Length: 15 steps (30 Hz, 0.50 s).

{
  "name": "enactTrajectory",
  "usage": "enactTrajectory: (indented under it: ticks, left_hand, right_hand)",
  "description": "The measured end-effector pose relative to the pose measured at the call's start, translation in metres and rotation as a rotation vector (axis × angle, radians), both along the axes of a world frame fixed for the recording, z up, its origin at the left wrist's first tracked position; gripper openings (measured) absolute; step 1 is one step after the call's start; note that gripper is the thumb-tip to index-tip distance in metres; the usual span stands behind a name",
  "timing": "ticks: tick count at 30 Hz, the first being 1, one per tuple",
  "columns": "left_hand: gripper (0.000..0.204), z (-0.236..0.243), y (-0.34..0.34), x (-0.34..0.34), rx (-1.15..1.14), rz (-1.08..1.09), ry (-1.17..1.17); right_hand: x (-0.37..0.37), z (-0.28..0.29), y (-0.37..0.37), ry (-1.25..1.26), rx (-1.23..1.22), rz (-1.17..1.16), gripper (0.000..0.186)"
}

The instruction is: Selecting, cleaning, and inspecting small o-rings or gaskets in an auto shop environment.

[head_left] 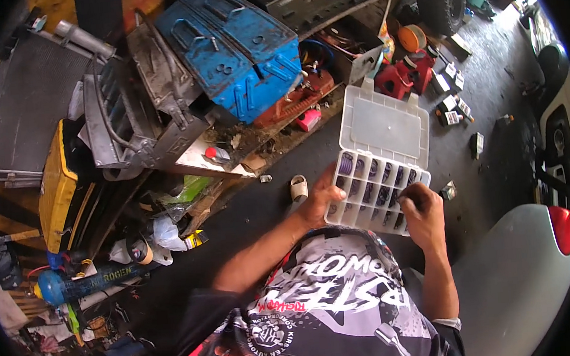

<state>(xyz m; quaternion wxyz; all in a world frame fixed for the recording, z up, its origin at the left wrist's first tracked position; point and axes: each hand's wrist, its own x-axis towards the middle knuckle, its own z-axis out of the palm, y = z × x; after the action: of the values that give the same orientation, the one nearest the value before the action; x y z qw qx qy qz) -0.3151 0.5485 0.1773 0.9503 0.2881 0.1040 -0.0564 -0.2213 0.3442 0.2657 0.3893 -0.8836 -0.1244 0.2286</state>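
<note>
A clear plastic compartment case (368, 208) with its lid (381, 127) raised sits in front of my chest, tilted toward me. Its compartments hold dark rings, some purple. My left hand (320, 198) grips the case's left side, thumb on the front. My right hand (421, 211) is at the right-hand compartments, fingers curled and pinched together; whatever they hold, if anything, is hidden.
A blue metal toolbox (235, 55) and metal parts crowd the shelving at upper left. Red jack stands (398, 79) and small boxes (454, 111) lie on the floor at right. A grey car body (521, 280) is beside me, a blue cylinder (72, 285) at lower left.
</note>
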Motion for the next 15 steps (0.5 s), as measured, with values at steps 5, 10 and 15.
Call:
enactTrajectory:
  ticks: [5,10,15]
  left_hand:
    - [0.074,-0.009,-0.002,-0.004,-0.036,0.006,0.036]
    - [0.068,0.008,0.010,-0.002,-0.096,0.030,0.037]
    - [0.065,0.001,0.015,-0.001,-0.187,0.014,0.033]
  right_hand:
    - [0.002,0.000,-0.002,0.154,0.143,-0.043,0.013]
    - [0.007,0.007,0.002,0.449,0.500,-0.153,0.012]
    - [0.013,0.002,-0.005,0.755,0.851,-0.206,0.010]
